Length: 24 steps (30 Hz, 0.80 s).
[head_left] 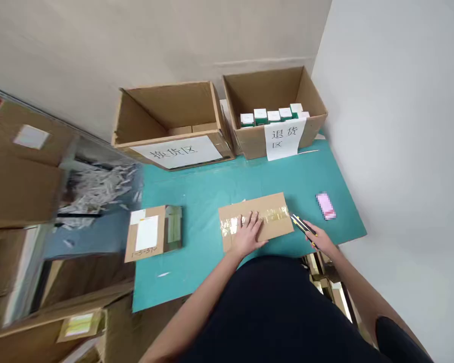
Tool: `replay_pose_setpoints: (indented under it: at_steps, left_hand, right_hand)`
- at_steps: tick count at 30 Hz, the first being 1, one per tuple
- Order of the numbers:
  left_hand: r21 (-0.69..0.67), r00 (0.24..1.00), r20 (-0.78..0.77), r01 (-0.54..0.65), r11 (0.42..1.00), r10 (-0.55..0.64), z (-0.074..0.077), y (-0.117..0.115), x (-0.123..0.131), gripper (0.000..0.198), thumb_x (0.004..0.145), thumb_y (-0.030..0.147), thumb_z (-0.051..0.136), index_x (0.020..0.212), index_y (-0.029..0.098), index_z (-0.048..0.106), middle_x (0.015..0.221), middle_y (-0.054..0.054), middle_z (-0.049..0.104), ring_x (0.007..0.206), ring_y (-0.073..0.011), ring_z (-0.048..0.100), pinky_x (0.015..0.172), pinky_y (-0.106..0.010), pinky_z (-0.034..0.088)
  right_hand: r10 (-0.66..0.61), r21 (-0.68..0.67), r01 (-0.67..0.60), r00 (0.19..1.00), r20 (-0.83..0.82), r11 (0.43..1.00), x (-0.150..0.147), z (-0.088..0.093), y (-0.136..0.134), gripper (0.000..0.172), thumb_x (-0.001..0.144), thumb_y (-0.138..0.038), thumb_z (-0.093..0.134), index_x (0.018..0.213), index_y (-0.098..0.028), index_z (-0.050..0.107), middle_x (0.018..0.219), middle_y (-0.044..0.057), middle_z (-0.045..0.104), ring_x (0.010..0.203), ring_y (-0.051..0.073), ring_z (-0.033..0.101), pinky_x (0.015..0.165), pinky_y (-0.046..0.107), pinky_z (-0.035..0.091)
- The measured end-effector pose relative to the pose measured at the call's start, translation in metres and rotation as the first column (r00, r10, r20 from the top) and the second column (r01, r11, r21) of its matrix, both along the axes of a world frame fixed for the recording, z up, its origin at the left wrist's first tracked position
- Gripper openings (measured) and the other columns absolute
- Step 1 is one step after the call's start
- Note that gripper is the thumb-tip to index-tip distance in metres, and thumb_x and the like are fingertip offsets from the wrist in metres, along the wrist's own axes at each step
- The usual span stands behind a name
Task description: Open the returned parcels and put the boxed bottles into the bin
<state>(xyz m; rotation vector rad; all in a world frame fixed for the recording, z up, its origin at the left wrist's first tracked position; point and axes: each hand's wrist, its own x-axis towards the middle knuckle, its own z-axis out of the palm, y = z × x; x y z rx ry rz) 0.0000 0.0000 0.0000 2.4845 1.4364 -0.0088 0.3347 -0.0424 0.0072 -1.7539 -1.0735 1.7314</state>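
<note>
A flat brown cardboard box (276, 231) lies on the green-topped table, with shiny clear tape running along its top. My left hand (247, 234) rests on this box, its fingers spread flat over the tape. In my right hand (321, 239) is a black and yellow utility knife (301, 225), gripped with its front end pointing at the box's right edge. The knife's tip is close to the tape's end; whether it touches the cardboard I cannot tell.
Two open cartons with paper signs, a left carton (121, 143) and a right carton (249, 148) holding several white-and-green boxes, stand at the table's back. A labelled box (161, 239) sits left; a pink blurred item (326, 205) lies right. Stacked cartons (18, 186) fill the far left.
</note>
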Motion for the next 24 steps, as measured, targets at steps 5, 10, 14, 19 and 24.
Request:
replay_pose_setpoints:
  at_steps: [5, 10, 14, 19, 24]
  left_hand:
    - [0.006, 1.000, 0.019, 0.004, 1.000, -0.004, -0.002, 0.001, 0.000, 0.085, 0.079, 0.067, 0.068, 0.147, 0.019, 0.050, 0.162, -0.018, 0.035, 0.151, -0.0414, 0.027, 0.123, -0.065, 0.009]
    - [0.021, 0.999, 0.036, 0.017, 1.000, -0.018, -0.004, 0.001, -0.001, 0.085, 0.080, 0.067, 0.066, 0.148, 0.019, 0.048, 0.162, -0.018, 0.034, 0.152, -0.0409, 0.025, 0.123, -0.066, 0.009]
    - [0.033, 0.998, 0.037, 0.042, 0.999, -0.043, -0.006, 0.001, -0.003, 0.086, 0.082, 0.068, 0.064, 0.149, 0.017, 0.046, 0.162, -0.019, 0.033, 0.152, -0.0400, 0.024, 0.122, -0.066, 0.007]
    - [0.062, 0.996, 0.068, 0.048, 0.997, -0.052, -0.008, -0.003, -0.004, 0.086, 0.084, 0.066, 0.064, 0.152, 0.019, 0.041, 0.161, -0.018, 0.036, 0.152, -0.0380, 0.027, 0.124, -0.063, 0.007]
    - [0.116, 0.997, 0.080, -0.015, 0.993, 0.006, -0.008, -0.019, -0.012, 0.070, 0.091, 0.051, 0.062, 0.151, 0.020, 0.043, 0.158, -0.017, 0.042, 0.149, -0.0345, 0.035, 0.123, -0.058, 0.018]
  right_hand:
    - [0.016, -0.044, -0.015, 1.000, 0.018, 0.999, 0.002, 0.011, -0.004, 0.076, 0.080, -0.053, 0.065, 0.150, -0.027, 0.049, 0.071, -0.005, 0.063, 0.042, 0.008, 0.048, 0.040, 0.022, 0.039]
    - [0.046, -0.037, -0.045, 0.998, 0.030, 0.998, -0.001, 0.017, -0.009, 0.076, 0.078, -0.052, 0.066, 0.148, -0.025, 0.052, 0.068, -0.005, 0.062, 0.041, 0.008, 0.048, 0.039, 0.021, 0.038]
    - [-0.040, -0.018, 0.041, 0.998, 0.044, 0.999, 0.006, 0.019, -0.015, 0.077, 0.077, -0.055, 0.067, 0.147, -0.024, 0.053, 0.070, -0.004, 0.064, 0.042, 0.009, 0.049, 0.038, 0.021, 0.037]
    - [-0.214, 0.091, 0.210, 0.976, 0.029, 0.973, 0.027, 0.018, -0.013, 0.082, 0.080, -0.059, 0.067, 0.151, -0.024, 0.046, 0.075, -0.002, 0.065, 0.044, 0.011, 0.052, 0.039, 0.024, 0.041]
    - [-0.215, 0.263, 0.206, 0.977, 0.006, 0.943, 0.010, 0.013, 0.024, 0.074, 0.084, -0.059, 0.064, 0.147, -0.022, 0.050, 0.075, 0.000, 0.068, 0.059, 0.017, 0.064, 0.062, 0.033, 0.056]
